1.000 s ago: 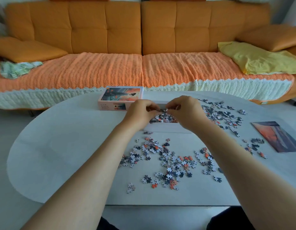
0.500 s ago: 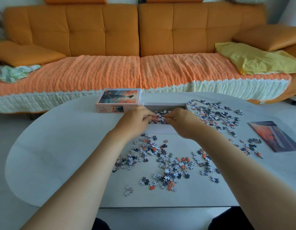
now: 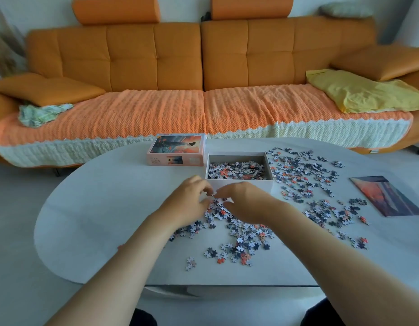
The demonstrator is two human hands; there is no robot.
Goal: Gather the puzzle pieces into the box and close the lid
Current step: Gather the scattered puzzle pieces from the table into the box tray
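Status: gathering in progress, lid not yet fitted.

The box [image 3: 236, 158] stands open at the far middle of the table [image 3: 98, 208], partly filled. The lid [image 3: 176, 150] lies just left of it, picture side up. Loose pieces [image 3: 241, 238] remain in two areas: a heap near the box's near wall and a wider scatter to its right, running toward a print [image 3: 387, 196].

The left hand [image 3: 187, 204] and right hand [image 3: 246, 204] rest side by side on the far end of the near heap, fingers curled inward and tips almost meeting. Whether they enclose pieces is hidden under the palms; I cannot tell.

Risks noted:
- A loose scoop would shed pieces over the box's near wall on the lift, as the pieces are small and flat.
- Hands sweeping forward could push against the near wall and shove the box toward the far edge.
- Strays at the near and right margins lie close to the table edge; a careless sweep could send them to the floor.
- Closing early would leave the right scatter behind.
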